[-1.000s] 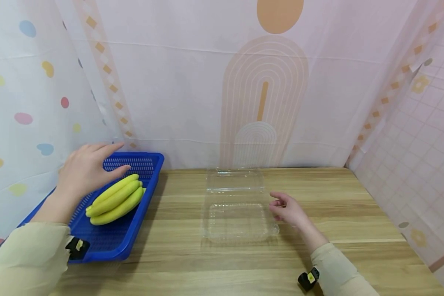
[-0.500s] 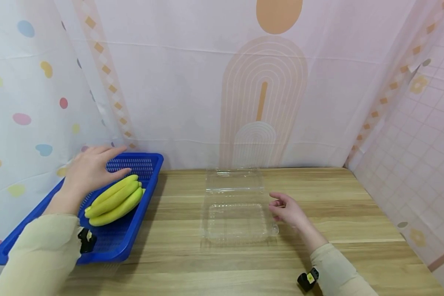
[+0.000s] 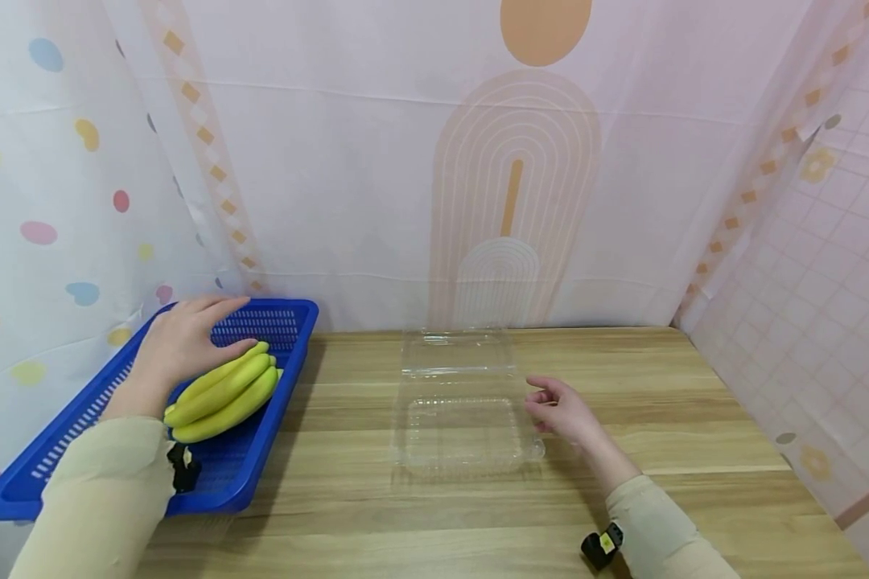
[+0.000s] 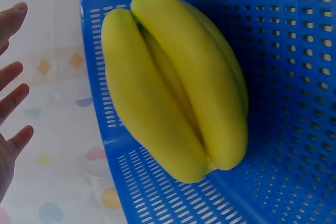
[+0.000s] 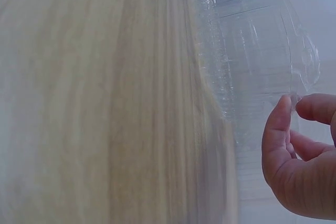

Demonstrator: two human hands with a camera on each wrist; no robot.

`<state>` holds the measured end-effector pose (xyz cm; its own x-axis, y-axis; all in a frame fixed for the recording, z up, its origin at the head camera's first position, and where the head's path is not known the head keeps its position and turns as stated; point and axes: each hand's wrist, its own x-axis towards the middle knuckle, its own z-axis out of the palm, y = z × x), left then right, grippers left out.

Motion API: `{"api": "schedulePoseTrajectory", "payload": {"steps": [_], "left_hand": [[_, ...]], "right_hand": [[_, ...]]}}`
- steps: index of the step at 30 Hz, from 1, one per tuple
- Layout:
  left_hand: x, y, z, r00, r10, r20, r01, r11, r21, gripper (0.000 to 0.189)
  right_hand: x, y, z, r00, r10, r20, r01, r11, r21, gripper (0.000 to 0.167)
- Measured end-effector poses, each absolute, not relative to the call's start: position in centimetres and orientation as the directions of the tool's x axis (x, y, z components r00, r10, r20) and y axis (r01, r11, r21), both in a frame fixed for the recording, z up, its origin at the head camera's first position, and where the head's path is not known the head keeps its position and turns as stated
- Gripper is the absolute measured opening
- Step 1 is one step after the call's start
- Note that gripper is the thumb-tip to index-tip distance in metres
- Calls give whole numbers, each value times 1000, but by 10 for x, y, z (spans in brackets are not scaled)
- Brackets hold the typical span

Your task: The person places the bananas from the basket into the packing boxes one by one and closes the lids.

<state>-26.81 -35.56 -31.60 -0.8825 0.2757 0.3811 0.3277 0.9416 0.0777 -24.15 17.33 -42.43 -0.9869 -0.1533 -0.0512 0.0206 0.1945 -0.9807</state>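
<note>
A bunch of yellow bananas (image 3: 226,402) lies in a blue plastic basket (image 3: 261,458) on the left of the table; the left wrist view shows the bananas (image 4: 173,82) from close up. My left hand (image 3: 177,346) hovers over the basket, thumb and fingers spread and nothing in its grasp. In the left wrist view its fingers (image 4: 11,103) are apart from the fruit. Mid-table stands a clear plastic clamshell box (image 3: 463,466), its lid (image 3: 459,351) tipped back. My right hand (image 3: 566,414) pinches the box's right rim between thumb and finger, as the right wrist view shows.
The wooden table (image 3: 695,434) extends right of the box and in front of it. A patterned curtain (image 3: 362,185) hangs behind the table and along both sides. Slotted basket walls rise around the bananas.
My left hand has moved slightly down and to the right, closer to the bananas. The right hand and the clear box have stayed in place.
</note>
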Motion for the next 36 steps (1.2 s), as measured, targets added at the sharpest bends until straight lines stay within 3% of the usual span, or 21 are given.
{"api": "schedulePoseTrajectory", "payload": {"steps": [36], "left_hand": [[-279, -358, -353, -954, 281, 102, 291, 950, 111, 91]], "right_hand": [[-238, 174, -422, -985, -167, -51, 21, 179, -984, 52]]}}
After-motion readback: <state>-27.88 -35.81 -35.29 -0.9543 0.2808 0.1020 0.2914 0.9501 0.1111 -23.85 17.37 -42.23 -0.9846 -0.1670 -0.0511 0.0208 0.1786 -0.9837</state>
